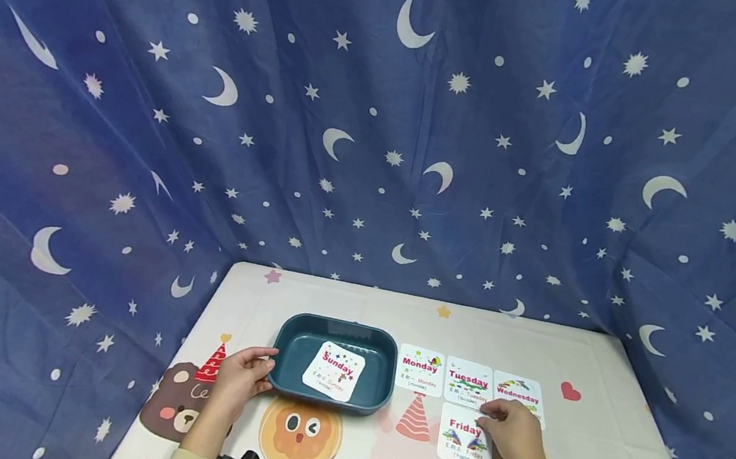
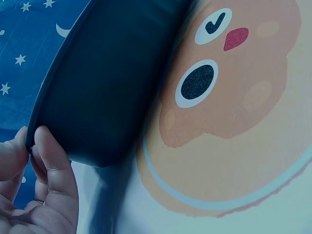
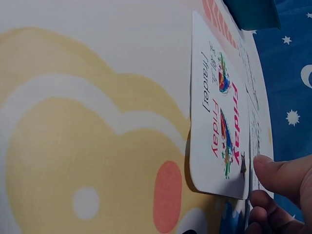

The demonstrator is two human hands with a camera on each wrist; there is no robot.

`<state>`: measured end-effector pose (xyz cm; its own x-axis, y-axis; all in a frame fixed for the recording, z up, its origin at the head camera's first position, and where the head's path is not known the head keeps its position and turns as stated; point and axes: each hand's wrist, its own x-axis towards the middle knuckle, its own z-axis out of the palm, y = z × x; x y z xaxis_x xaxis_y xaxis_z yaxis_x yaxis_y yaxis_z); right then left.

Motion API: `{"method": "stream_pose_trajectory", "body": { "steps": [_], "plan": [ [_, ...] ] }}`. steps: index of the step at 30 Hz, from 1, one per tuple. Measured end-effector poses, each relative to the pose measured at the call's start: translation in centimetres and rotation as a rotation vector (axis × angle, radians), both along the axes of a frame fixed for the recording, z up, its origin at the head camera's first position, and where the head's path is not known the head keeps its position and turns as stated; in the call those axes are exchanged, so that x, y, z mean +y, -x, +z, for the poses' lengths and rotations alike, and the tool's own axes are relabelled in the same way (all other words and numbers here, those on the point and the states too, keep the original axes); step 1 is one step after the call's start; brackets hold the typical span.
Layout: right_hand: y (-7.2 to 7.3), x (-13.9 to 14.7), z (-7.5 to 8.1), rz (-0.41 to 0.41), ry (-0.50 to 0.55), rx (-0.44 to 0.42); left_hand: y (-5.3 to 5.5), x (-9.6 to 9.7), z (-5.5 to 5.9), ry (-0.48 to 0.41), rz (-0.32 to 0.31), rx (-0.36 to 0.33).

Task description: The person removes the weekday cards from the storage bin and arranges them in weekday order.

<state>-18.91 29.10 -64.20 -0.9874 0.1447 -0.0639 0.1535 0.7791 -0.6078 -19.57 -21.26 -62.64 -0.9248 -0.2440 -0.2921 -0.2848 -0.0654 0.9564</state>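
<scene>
My left hand (image 1: pixel 243 377) pinches the rim of a dark teal rectangular tray (image 1: pixel 381 402) at its left end. The left wrist view shows the thumb and fingertips on either side of that rim. A white Sunday card (image 1: pixel 334 371) lies tilted inside the tray. My right hand (image 1: pixel 512 433) pinches a white Friday card (image 1: pixel 467 437) near its upper right corner. In the right wrist view the thumb and curled fingers meet at the card's edge, though the exact contact is partly hidden. Directly above this card lies the Tuesday card (image 1: pixel 469 382).
The Monday card (image 1: pixel 421 370) lies right of the tray, and the Wednesday card (image 1: pixel 520 395) sits beyond Tuesday, partly covered by the right hand. A cartoon-printed cloth (image 1: pixel 579 443) covers the table. A blue starry curtain (image 1: pixel 428 112) hangs behind and on both sides.
</scene>
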Motion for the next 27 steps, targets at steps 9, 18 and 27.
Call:
{"method": "stream_pose_trajectory", "body": {
  "steps": [9,18,27],
  "plan": [
    [0.1,-0.1,0.0,-0.008,0.092,-0.011,-0.1,0.0,0.1,-0.003,-0.001,-0.002],
    [0.3,-0.9,0.8,-0.017,0.116,-0.026,0.0,-0.1,-0.1,-0.009,-0.003,0.004],
    [0.7,-2.1,1.9,-0.007,0.136,-0.029,0.0,-0.2,-0.2,-0.027,-0.002,0.005]
  ]
}}
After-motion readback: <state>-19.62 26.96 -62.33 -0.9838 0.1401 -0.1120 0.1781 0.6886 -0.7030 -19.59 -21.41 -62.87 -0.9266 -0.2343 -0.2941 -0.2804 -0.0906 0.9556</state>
